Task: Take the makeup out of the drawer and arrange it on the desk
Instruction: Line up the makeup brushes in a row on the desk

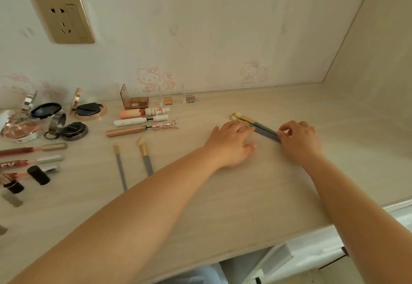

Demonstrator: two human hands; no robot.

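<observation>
Both hands are laid on a small bunch of grey-handled makeup brushes (258, 125) at the right-centre of the worktop (223, 194). By the right hand (299, 139) the handle ends of the bunch are pinched, with the fingers curled down over them and the thumb tucked beneath. The left hand (231, 142) is held flat and relaxed, palm down, its straight fingertips resting on the brushes near the gold ferrules, while the thumb is spread out on the worktop. The pale bristle tips are seen just beyond the left fingers, pointing toward the wall. How many brushes are in the bunch cannot be told exactly; at least 2 tips are visible.

Well apart to the left, 2 more brushes are laid singly: a thin brush (120, 167) and, beside it, a broader angled brush (146, 156). Further back, 3 tubes (142, 121) are lined up one below another, and an open eyeshadow palette (134, 100) is stood near the wall. Open compacts (88, 108) and lip products (33, 150) are set out at the far left. A gold wall socket (63, 19) is mounted above them.
</observation>
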